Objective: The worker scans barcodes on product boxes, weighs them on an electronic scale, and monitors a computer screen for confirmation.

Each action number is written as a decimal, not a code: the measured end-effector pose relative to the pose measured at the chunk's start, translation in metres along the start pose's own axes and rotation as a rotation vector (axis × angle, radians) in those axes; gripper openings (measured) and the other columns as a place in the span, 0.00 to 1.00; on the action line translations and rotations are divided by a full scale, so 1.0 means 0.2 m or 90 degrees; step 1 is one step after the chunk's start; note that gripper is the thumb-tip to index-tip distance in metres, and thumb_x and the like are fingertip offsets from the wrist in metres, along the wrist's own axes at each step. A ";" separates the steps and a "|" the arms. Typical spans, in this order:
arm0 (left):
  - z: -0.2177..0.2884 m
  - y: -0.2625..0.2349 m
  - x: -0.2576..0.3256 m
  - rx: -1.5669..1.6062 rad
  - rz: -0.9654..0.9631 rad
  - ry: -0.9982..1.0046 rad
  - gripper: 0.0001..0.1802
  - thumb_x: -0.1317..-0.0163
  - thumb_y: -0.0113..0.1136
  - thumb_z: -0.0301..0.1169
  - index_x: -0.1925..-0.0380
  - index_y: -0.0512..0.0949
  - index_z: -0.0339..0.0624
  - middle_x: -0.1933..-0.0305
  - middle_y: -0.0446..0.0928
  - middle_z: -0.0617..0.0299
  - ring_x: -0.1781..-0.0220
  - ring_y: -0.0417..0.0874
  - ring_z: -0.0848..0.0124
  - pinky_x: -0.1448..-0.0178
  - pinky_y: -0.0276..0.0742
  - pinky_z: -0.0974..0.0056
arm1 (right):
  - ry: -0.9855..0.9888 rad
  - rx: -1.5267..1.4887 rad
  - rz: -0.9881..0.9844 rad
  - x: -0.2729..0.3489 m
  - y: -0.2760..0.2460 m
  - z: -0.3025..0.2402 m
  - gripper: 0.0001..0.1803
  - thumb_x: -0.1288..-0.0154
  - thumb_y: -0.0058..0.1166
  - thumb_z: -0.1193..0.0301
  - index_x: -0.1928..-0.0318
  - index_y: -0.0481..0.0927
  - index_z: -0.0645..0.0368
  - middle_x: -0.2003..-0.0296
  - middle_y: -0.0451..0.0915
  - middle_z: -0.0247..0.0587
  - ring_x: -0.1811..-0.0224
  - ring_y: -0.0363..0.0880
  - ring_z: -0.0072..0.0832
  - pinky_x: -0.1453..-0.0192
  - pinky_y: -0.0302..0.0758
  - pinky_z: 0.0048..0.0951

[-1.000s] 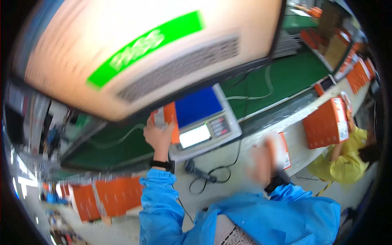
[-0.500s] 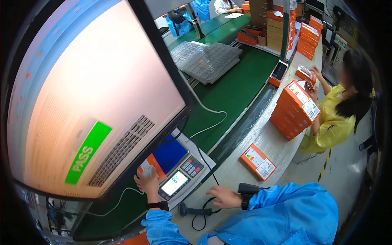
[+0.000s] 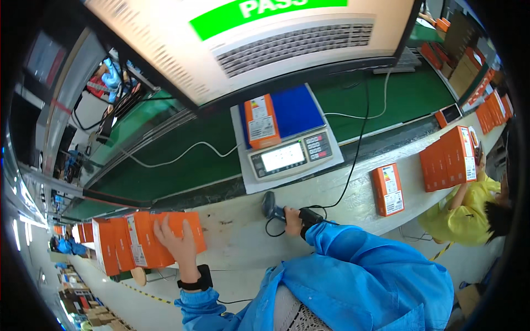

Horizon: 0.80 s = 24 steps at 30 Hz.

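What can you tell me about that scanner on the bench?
The scanner is a dark blue-grey handheld device, apparently hard plastic, with a broad head and a narrower handle. It lies slantwise at the pale bench, in front of the scale, head toward the left. The right hand grips its handle, hiding part of it. A black cord loops beside it; the joint is hidden.

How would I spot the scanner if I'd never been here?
Start at the big screen, then drop to the blue-topped scale below it. Nearer the person, over the pale bench, the right hand holds the scanner. It is a dark, slim gadget, unlike the orange boxes either side.
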<state>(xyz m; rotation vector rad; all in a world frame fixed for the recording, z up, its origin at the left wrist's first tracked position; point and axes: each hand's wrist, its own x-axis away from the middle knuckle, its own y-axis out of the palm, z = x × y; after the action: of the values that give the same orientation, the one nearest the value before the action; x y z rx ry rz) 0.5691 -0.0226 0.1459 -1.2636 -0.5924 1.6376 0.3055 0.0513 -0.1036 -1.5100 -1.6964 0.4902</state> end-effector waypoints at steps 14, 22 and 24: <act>-0.53 -0.55 0.11 -0.241 0.201 -0.029 0.21 0.39 0.56 0.37 0.48 0.72 0.41 0.38 0.63 0.47 0.36 0.63 0.49 0.37 0.64 0.49 | -0.044 -0.436 0.180 0.06 -0.61 -0.41 0.28 0.48 0.58 0.63 0.46 0.71 0.58 0.61 0.80 0.53 0.57 0.79 0.47 0.53 0.74 0.38; -0.71 -0.51 0.08 -0.266 0.007 -0.125 0.26 0.38 0.54 0.40 0.43 0.67 0.39 0.39 0.65 0.46 0.36 0.63 0.52 0.35 0.56 0.46 | 0.031 -0.480 0.321 -0.18 -0.82 -0.54 0.26 0.49 0.58 0.62 0.52 0.74 0.65 0.68 0.81 0.53 0.64 0.81 0.45 0.58 0.75 0.38; -0.74 -0.50 0.09 -0.262 -0.011 -0.120 0.27 0.37 0.53 0.41 0.41 0.66 0.39 0.37 0.63 0.46 0.35 0.62 0.51 0.34 0.55 0.46 | 0.050 -0.478 0.308 -0.20 -0.82 -0.54 0.26 0.49 0.58 0.60 0.52 0.75 0.65 0.66 0.82 0.53 0.62 0.81 0.45 0.57 0.75 0.38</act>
<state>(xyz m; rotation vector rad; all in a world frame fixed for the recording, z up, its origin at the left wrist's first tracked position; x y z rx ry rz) 0.7445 0.0115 0.1669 -1.3953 -1.0968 1.6843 0.2820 -0.0456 0.0702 -2.4688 -1.5161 0.0057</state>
